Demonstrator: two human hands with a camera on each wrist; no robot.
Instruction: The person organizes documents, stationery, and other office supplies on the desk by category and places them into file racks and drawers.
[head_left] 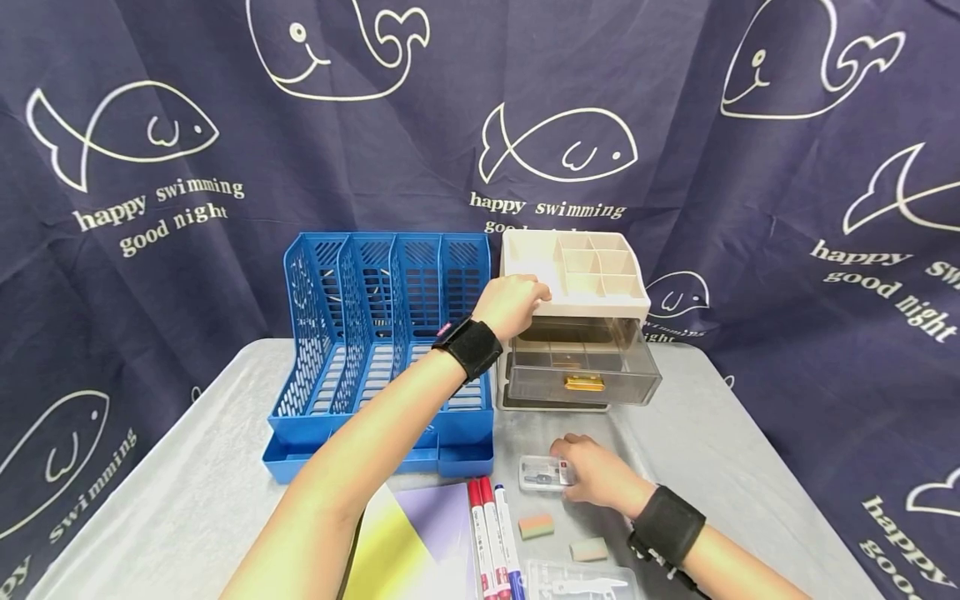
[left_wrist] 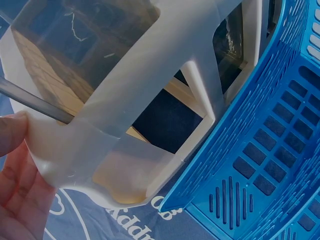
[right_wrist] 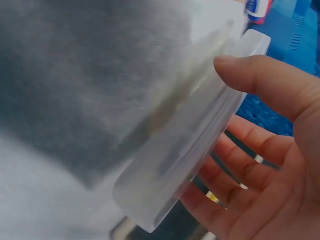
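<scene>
A beige desk organizer (head_left: pixel 600 267) with top compartments stands at the back of the table, its smoky clear drawer (head_left: pixel 585 367) pulled out. My left hand (head_left: pixel 513 304) grips the organizer's top front-left corner, fingers curled over the rim. In the left wrist view the hand (left_wrist: pixel 20 190) touches the organizer's (left_wrist: pixel 125 100) corner beside the blue rack (left_wrist: pixel 270 165). My right hand (head_left: pixel 592 475) holds a small clear plastic box (head_left: pixel 542 475) lying on the table in front of the drawer. In the right wrist view the thumb and fingers (right_wrist: pixel 260 150) close round the clear box (right_wrist: pixel 185 145).
A blue file rack (head_left: pixel 382 333) stands left of the organizer. Near the front edge lie three markers (head_left: pixel 491 533), two erasers (head_left: pixel 536 526) (head_left: pixel 588 549), a second clear case (head_left: pixel 581 579) and a yellow-purple booklet (head_left: pixel 420 542). Grey cloth covers the table (head_left: pixel 187 483).
</scene>
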